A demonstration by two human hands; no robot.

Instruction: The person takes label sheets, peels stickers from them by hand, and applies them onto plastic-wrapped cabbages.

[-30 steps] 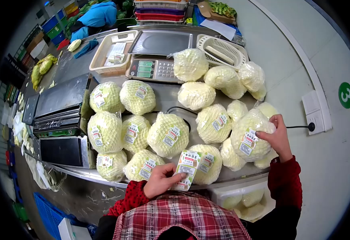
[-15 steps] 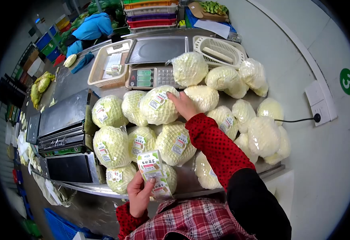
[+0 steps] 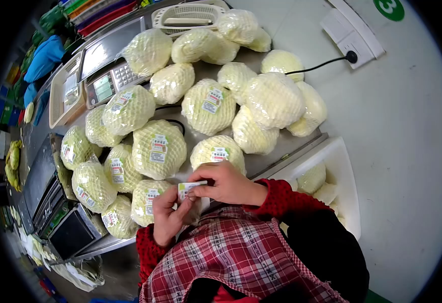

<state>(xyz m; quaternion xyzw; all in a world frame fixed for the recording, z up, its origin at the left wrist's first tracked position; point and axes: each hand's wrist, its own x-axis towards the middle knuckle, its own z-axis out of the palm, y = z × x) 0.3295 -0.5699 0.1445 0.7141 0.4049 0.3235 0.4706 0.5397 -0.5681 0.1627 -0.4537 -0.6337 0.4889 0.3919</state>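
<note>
My left hand (image 3: pixel 168 216) holds a strip of printed labels (image 3: pixel 185 187), with the thumb across it, close to the apron front. My right hand (image 3: pixel 228 185) pinches the strip's upper right end, its fingertips closed. Just behind my hands lies a labelled cabbage (image 3: pixel 212 150) in clear film and a white foam net. Another labelled cabbage (image 3: pixel 146 202) is next to my left hand. More wrapped cabbages cover the metal table, several with labels, such as the large cabbage (image 3: pixel 159 150) in the middle. Some, like the pale cabbage (image 3: pixel 274 101) at the right, show no label.
A scale (image 3: pixel 107 85) and a beige basket (image 3: pixel 65 96) stand at the back left, a white basket (image 3: pixel 190 18) at the back. Black equipment (image 3: pixel 44 187) is on the left. A white bin (image 3: pixel 350 202) holds more cabbages at the right. A person in blue (image 3: pixel 49 58) is further off.
My right hand has left a labelled cabbage and come back to the label strip in my left hand. The view has turned to the right, and the white bin now shows.
</note>
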